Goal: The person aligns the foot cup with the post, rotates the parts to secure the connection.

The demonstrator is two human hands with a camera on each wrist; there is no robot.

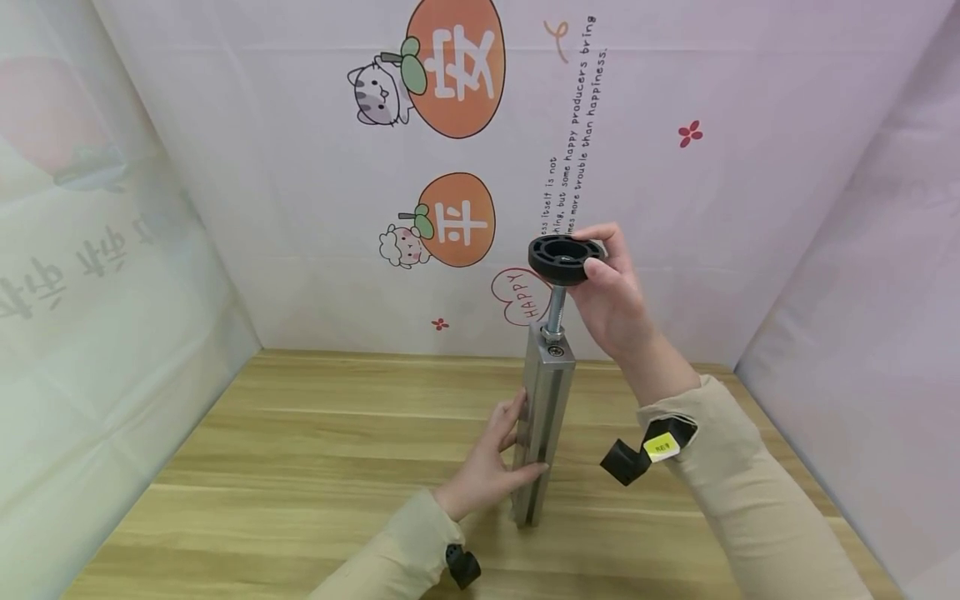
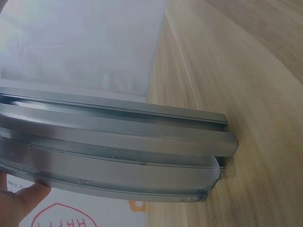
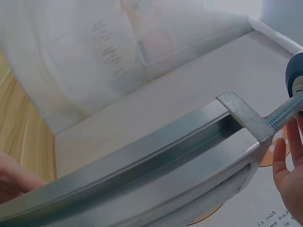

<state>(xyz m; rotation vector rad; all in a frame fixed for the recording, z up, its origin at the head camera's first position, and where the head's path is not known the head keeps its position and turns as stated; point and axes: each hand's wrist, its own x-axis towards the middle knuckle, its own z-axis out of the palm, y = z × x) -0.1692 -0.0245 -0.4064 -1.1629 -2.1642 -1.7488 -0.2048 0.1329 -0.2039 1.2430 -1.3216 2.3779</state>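
Observation:
A long slotted aluminium profile (image 1: 542, 408) stands upright, its lower end right at the wooden tabletop in the left wrist view. My left hand (image 1: 486, 473) grips it partway up, thumb on one side and fingers on the other. Out of its top end rises a threaded rod (image 1: 556, 310) with a hex nut (image 1: 552, 335) close to the end plate. Capping that rod is the black, round base of a levelling foot (image 1: 557, 272). Thumb and fingers of my right hand (image 1: 617, 296) pinch the base at its right rim. In the right wrist view the rod (image 3: 283, 113) enters the end plate (image 3: 244, 113).
Light wood tabletop (image 1: 300, 467) spreads around the profile. A printed white cloth (image 1: 300, 250) with orange fruit drawings hangs at the back, and pale cloth walls (image 1: 840, 275) close in both sides. Black camera mounts (image 1: 626, 462) sit on both wrists.

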